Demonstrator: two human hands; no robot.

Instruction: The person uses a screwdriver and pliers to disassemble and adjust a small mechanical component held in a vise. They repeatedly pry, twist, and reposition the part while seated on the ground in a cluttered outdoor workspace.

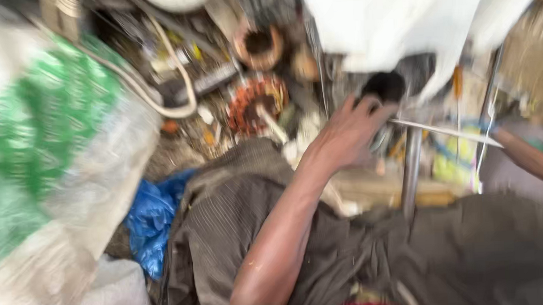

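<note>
**Left hand at the dark round part, reach in hand**

Frame blurred by motion. My left hand stretches out over the lap, fingers spread loosely and not clamped, fingertips touching a dark round part. That part sits just below the white housing. Left of the dark part lie two copper-wound motor stators. My right forearm shows lower right of the dark part; its hand is out of view. I judge this the reaching step; a firm grasp calls for curling the fingers round the part.
</note>
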